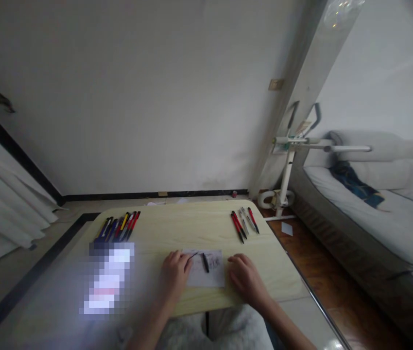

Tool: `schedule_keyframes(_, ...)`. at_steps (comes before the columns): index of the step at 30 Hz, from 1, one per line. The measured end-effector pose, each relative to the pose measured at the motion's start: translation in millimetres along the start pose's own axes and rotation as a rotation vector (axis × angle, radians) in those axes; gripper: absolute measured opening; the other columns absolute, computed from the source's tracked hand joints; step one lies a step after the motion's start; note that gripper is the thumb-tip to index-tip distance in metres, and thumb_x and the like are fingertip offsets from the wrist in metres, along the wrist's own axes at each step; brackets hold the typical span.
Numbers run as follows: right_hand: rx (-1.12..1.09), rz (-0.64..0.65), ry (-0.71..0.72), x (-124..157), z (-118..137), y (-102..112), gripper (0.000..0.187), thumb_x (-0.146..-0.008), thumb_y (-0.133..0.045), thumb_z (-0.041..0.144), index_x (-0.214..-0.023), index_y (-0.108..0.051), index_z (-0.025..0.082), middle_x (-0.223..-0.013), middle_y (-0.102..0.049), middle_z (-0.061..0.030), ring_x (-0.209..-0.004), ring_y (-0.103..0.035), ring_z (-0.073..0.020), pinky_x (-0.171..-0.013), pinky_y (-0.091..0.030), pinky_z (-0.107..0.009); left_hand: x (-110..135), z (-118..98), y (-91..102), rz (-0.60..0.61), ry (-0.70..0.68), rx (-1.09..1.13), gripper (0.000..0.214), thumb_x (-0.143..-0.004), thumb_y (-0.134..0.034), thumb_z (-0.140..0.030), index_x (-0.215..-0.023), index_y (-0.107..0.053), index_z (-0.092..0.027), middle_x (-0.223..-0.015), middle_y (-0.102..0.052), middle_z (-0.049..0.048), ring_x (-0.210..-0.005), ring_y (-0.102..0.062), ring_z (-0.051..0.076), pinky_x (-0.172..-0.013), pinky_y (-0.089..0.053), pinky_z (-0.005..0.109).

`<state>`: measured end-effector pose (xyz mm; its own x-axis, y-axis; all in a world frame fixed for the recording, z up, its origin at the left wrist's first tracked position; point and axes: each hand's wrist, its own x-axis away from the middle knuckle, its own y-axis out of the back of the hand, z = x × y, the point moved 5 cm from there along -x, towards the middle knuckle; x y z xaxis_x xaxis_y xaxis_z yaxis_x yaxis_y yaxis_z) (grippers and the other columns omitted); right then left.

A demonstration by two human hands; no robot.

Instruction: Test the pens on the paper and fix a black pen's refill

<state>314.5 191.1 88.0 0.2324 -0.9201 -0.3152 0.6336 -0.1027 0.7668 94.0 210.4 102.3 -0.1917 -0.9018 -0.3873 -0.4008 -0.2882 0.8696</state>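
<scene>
A sheet of white paper (206, 279) with dark scribbles lies near the front edge of the light wooden table. On it rests a short black pen barrel or cap (205, 263), slanted. My left hand (176, 267) is at the paper's left edge, fingers closed on a thin dark stick, perhaps a pen refill (194, 254), which points right over the paper. To the right of the sheet, my right hand (245, 276) lies palm down on the table, fingers loosely bent, and no object shows in it.
Several pens (122, 226) lie at the table's back left; red-black and clear pens (245, 223) lie at the back right. A blurred bright patch (110, 277) covers the left front. Beyond the table (184, 223) stand white exercise equipment (287, 175) and a sofa (337, 223).
</scene>
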Motion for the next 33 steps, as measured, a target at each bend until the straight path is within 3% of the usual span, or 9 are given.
schedule_keyframes(7,0.207,-0.073,0.073,16,-1,3,0.031,-0.077,-0.048,0.026,-0.108,-0.05,0.02,-0.112,-0.051,-0.0107,-0.103,-0.049,-0.0228,-0.087,-0.041,-0.039,32,20,17.2,-0.143,0.038,-0.046,0.023,-0.078,-0.048,-0.031,-0.094,-0.06,-0.019,-0.094,-0.059,0.0074,-0.092,-0.053,0.022,-0.079,-0.043,0.037)
schedule_keyframes(13,0.261,-0.102,0.059,18,0,-2,0.028,-0.078,-0.046,0.026,-0.104,-0.052,0.02,-0.111,-0.052,-0.0109,-0.103,-0.049,-0.0227,-0.087,-0.041,-0.038,52,34,10.2,-0.231,0.032,-0.151,0.026,-0.075,-0.051,-0.032,-0.094,-0.06,-0.017,-0.1,-0.059,0.0097,-0.097,-0.054,0.024,-0.083,-0.043,0.04)
schedule_keyframes(19,0.372,-0.125,0.068,32,-1,-3,0.041,-0.079,-0.047,0.039,-0.116,-0.048,0.022,-0.12,-0.05,-0.0112,-0.112,-0.045,-0.0258,-0.094,-0.036,-0.042,56,36,4.2,-0.319,-0.009,-0.189,0.022,-0.074,-0.051,-0.03,-0.09,-0.06,-0.018,-0.099,-0.061,0.0092,-0.095,-0.057,0.023,-0.08,-0.047,0.036)
schedule_keyframes(26,0.38,-0.018,0.133,63,-2,-11,0.071,-0.068,-0.052,0.059,-0.129,-0.035,0.028,-0.136,-0.037,-0.01,-0.122,-0.036,-0.0304,-0.099,-0.029,-0.044,72,35,4.4,-0.444,-0.053,-0.291,0.029,-0.076,-0.048,-0.036,-0.096,-0.056,-0.017,-0.099,-0.063,0.0111,-0.095,-0.058,0.024,-0.078,-0.049,0.036)
schedule_keyframes(33,0.45,-0.111,0.123,78,-8,-21,0.059,-0.075,-0.047,0.054,-0.128,-0.036,0.031,-0.133,-0.041,-0.0078,-0.119,-0.04,-0.0278,-0.096,-0.033,-0.043,86,28,7.4,-0.455,-0.075,-0.37,0.035,-0.077,-0.048,-0.04,-0.1,-0.055,-0.014,-0.102,-0.062,0.0127,-0.096,-0.057,0.024,-0.079,-0.048,0.035)
